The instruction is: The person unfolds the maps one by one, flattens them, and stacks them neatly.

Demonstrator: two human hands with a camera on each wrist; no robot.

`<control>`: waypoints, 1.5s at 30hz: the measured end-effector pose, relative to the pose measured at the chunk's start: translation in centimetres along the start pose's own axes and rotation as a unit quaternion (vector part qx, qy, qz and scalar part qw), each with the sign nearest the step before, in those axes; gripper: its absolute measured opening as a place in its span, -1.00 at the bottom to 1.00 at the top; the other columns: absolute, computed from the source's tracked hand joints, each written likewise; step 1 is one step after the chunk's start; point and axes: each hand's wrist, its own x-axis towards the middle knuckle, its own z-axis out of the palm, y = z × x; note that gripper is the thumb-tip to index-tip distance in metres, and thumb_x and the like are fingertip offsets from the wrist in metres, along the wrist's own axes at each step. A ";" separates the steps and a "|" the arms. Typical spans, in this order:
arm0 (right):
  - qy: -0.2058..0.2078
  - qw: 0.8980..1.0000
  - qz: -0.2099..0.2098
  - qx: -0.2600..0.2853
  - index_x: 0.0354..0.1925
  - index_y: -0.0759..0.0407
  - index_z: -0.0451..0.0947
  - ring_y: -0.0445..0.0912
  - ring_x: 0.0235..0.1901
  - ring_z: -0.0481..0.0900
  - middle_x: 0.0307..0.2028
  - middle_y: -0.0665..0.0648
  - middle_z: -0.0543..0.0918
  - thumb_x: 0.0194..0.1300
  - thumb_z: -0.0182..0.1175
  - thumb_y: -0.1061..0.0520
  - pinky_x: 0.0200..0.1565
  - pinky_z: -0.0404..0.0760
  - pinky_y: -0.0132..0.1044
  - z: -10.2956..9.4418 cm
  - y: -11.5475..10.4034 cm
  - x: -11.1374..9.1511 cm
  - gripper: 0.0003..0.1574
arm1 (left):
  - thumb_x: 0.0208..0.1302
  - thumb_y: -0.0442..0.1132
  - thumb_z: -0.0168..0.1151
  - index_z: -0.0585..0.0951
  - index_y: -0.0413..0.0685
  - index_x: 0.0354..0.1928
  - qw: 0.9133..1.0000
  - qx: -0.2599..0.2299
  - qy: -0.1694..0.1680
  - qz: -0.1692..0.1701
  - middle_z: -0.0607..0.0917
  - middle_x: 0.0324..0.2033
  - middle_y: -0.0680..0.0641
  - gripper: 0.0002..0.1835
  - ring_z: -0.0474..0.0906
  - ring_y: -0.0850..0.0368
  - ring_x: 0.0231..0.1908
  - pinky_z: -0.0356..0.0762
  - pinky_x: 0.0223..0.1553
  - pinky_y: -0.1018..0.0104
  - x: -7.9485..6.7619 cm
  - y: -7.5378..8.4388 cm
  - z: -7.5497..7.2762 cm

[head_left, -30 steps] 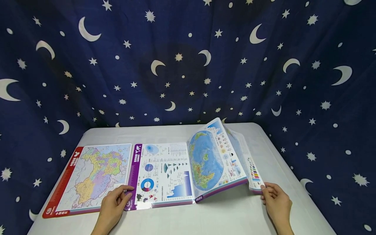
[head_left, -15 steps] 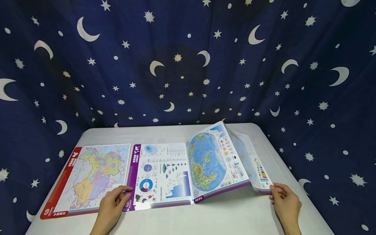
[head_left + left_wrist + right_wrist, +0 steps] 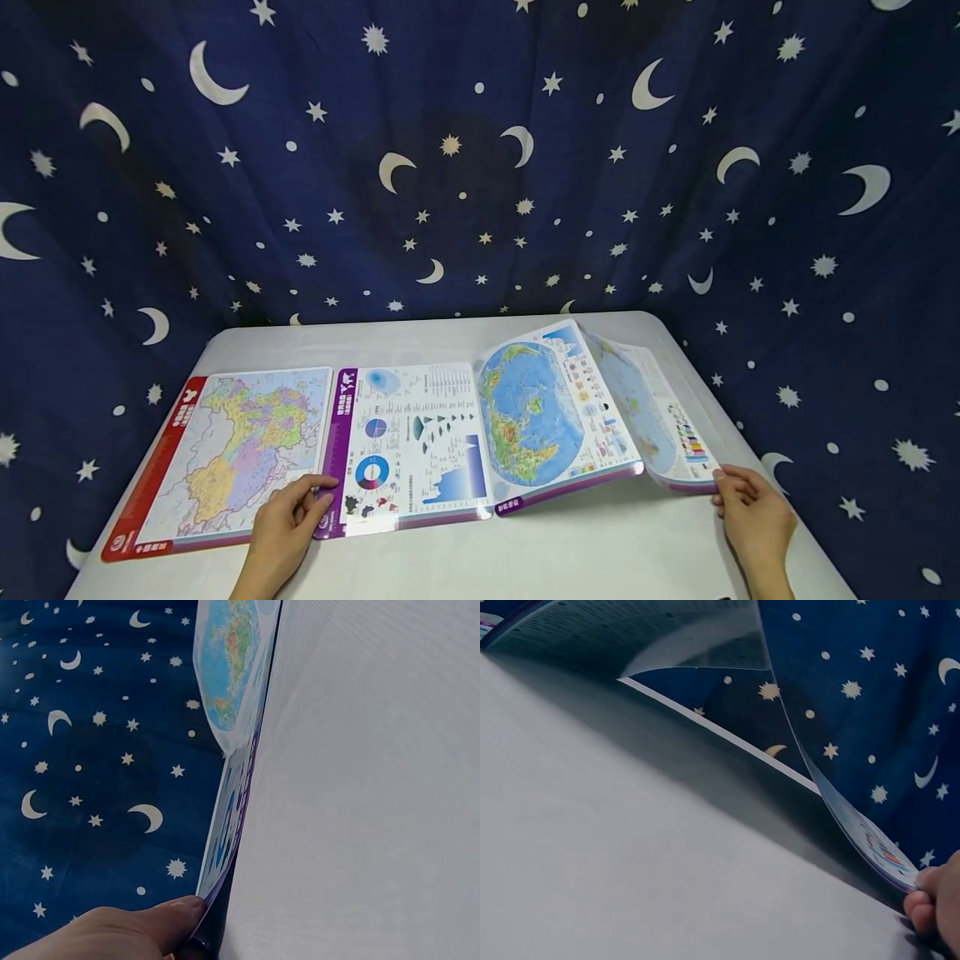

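Observation:
A laminated folding world map (image 3: 450, 450) with a purple left band lies across the white table, printed side up. Its left chart panel is flat. The middle panel (image 3: 534, 421) is tilted up along a fold, and the right panel (image 3: 652, 408) slopes away behind it, partly hidden. My left hand (image 3: 288, 521) pinches the map's near left corner; in the left wrist view the thumb (image 3: 176, 911) presses on top of the edge. My right hand (image 3: 753, 508) pinches the near right corner, thumb (image 3: 934, 876) above and fingers below.
A second map (image 3: 255, 450), with a red band and a coloured political map, lies flat at the left, close beside the purple one. The white table (image 3: 585, 554) ends at a dark blue curtain (image 3: 480, 167) with moons and stars, which also hangs along both sides.
My right hand has moved to the right, drawing the right panel outward. The raised middle panel has come down lower and flatter. My left hand has stayed on its corner.

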 end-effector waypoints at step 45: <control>0.115 0.993 0.027 -0.014 0.04 0.38 0.67 -0.76 -0.57 0.13 -0.66 -0.77 0.20 0.48 0.24 0.09 0.13 0.16 0.00 -2.8 2.3 1.9 -0.63 | 0.23 -0.45 0.48 0.74 0.23 -0.22 0.999 -0.002 0.011 0.053 0.32 -0.62 0.32 -0.68 0.16 0.37 -0.55 0.08 -0.39 0.41 0.1 -0.1 0.3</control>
